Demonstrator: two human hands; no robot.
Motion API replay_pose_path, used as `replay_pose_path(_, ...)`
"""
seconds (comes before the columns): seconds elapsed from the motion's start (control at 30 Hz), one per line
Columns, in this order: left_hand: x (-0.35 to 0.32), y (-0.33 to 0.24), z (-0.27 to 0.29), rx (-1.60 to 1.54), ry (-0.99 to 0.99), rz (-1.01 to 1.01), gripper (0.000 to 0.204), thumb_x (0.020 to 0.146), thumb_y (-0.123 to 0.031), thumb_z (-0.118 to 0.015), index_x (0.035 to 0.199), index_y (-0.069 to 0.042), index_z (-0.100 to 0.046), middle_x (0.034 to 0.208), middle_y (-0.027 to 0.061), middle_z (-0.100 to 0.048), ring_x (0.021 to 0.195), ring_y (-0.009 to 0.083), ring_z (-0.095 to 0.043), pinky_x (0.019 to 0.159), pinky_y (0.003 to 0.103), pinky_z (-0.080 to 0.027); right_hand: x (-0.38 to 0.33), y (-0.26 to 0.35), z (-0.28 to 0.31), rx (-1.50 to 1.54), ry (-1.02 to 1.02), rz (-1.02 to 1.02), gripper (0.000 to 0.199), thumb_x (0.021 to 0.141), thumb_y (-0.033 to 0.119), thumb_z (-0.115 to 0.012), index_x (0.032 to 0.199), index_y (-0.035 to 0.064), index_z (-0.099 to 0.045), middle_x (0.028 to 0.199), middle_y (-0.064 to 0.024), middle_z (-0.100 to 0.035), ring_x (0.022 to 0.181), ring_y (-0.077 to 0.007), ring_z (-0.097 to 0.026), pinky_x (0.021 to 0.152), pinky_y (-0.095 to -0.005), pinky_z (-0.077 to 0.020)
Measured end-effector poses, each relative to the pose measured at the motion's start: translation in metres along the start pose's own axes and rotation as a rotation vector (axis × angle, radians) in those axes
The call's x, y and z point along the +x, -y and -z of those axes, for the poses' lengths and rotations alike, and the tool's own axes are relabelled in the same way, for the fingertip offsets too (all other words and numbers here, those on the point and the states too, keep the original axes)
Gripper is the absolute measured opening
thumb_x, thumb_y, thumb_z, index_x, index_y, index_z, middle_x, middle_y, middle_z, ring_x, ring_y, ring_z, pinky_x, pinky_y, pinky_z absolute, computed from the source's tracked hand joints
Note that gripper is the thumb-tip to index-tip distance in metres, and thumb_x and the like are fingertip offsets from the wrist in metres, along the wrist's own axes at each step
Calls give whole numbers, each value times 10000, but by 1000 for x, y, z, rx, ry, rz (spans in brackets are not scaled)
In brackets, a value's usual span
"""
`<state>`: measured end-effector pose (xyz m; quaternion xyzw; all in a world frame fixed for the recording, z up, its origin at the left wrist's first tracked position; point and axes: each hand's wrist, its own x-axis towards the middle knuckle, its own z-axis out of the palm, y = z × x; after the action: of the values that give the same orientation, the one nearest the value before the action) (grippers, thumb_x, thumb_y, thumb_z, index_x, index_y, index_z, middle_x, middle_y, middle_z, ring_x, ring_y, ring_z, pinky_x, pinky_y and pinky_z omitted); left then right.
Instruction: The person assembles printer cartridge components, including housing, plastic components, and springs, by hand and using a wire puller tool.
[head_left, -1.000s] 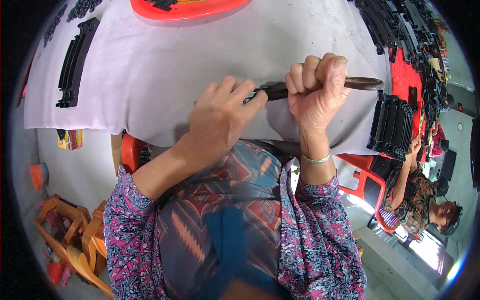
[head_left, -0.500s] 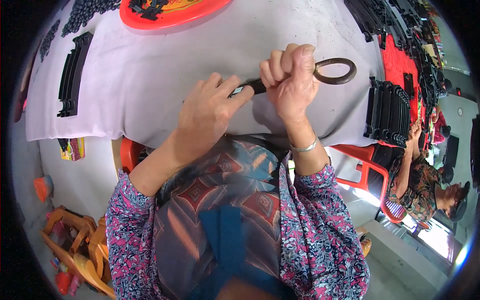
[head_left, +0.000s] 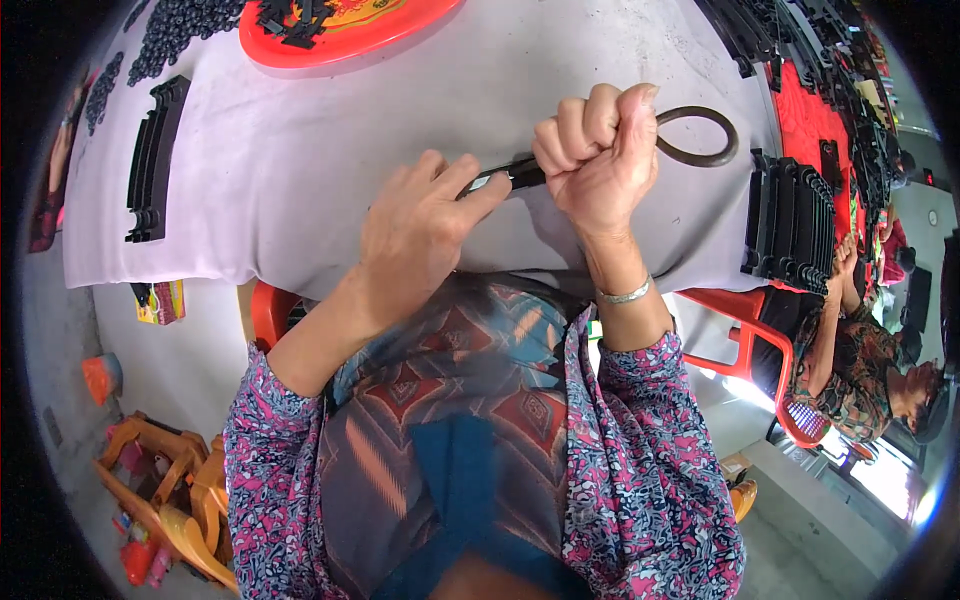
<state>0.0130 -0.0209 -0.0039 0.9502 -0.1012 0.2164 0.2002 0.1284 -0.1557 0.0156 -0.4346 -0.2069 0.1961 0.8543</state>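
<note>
My right hand (head_left: pixel 605 165) is closed in a fist, thumb up, round a dark tool with a looped handle (head_left: pixel 728 140). The loop sticks out past the fist on the right; the grip covers the rest, so its exact kind is hidden. My left hand (head_left: pixel 420 220), palm down, has its fingers bent round a slim black piece (head_left: pixel 520 173) with a small pale patch. That piece runs between the two hands, and where it meets the tool is hidden by my fingers. Both hands are held above the near edge of the cloth-covered table (head_left: pixel 350 130).
A red tray (head_left: pixel 350 50) with black pieces is at the far side. Small dark round beads (head_left: pixel 180 35) are heaped far left, near a black ribbed plastic part (head_left: pixel 157 160). Similar parts (head_left: pixel 790 220) are stacked at right, beside a red chair (head_left: pixel 740 340) and a seated person (head_left: pixel 850 370).
Both hands keep their holds. In the picture my right hand and the looped tool have shifted slightly right, while the whole scene has also drifted a little right and down.
</note>
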Motion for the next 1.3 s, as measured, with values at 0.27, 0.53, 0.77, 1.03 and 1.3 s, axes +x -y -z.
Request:
replay_pose_path(0.27,-2,-1,0,-30,4,2,309,743,-80,-565,1027,-89,-687,884,32,-556,795,230,-526,652,347,-440,-3,0,-10,-89,60,22,517,1036,473,-346,648,142,-266,556,37,-199,486,-98,-147,434,-271,-154)
replay_pose_path(0.53,-1,3,-3,-21,-14,-6,303,742,-83,-568,1019,-96,-690,897,27,-560,803,219,-533,661,339,-446,-6,-2,-15,-164,34,31,516,1038,437,-365,639,125,-267,559,41,-201,490,-96,-155,447,-280,-168)
replay_pose_path(0.77,-2,1,3,-25,89,63,258,796,-79,-601,1038,-121,-682,995,45,-609,885,247,-575,734,364,-467,2,4,3,-45,17,-29,535,1027,518,-322,649,142,-276,542,39,-215,478,-89,-133,434,-277,-145)
replay_pose_path(1.03,-5,4,11,-382,43,200,343,691,18,-728,1017,-43,-637,1053,113,-574,950,315,-607,810,403,-501,0,4,3,151,48,-47,550,1037,508,-305,634,137,-266,536,28,-217,475,-95,-136,431,-278,-155)
replay_pose_path(1.3,-7,20,27,-230,49,140,220,700,-45,-698,915,-57,-654,883,74,-568,823,283,-594,752,411,-472,-2,-7,-11,181,117,-45,553,1037,521,-286,641,135,-264,542,27,-217,464,-99,-144,430,-275,-169)
